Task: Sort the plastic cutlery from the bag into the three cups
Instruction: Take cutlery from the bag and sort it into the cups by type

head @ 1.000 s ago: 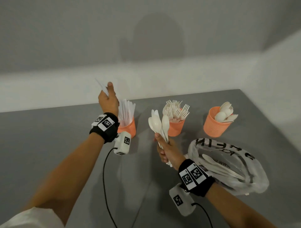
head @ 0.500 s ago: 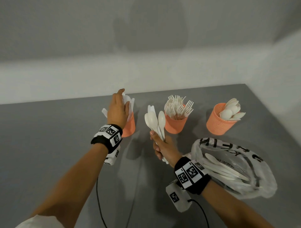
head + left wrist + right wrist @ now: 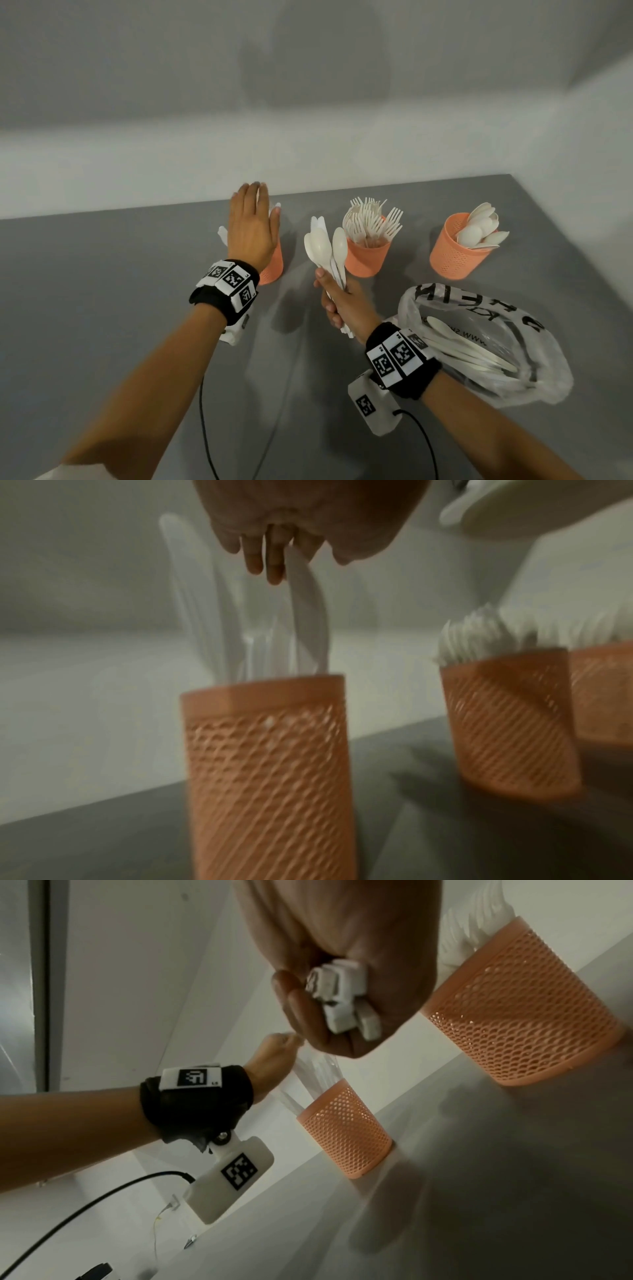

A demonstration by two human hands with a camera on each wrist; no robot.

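Three orange mesh cups stand in a row on the grey table (image 3: 102, 308). My left hand (image 3: 251, 226) hovers with straight fingers over the left cup (image 3: 272, 263), which holds white knives (image 3: 308, 610); the fingertips (image 3: 270, 564) are at the knife tops. The middle cup (image 3: 364, 260) holds forks and the right cup (image 3: 455, 253) holds spoons. My right hand (image 3: 342, 301) grips a bunch of white spoons and knives (image 3: 323, 250) upright by the handles, in front of the fork cup. The handle ends (image 3: 342, 999) stick out of the fist.
A clear plastic bag (image 3: 479, 342) with black lettering lies at the right behind my right wrist, with several white pieces of cutlery inside. A black cable (image 3: 205, 428) runs across the table near its front. A white wall rises close behind the cups.
My left hand came down from a raised position, where it held a knife, to the left cup and let the knife go; its fingers are now straight. The right hand kept its bunch.
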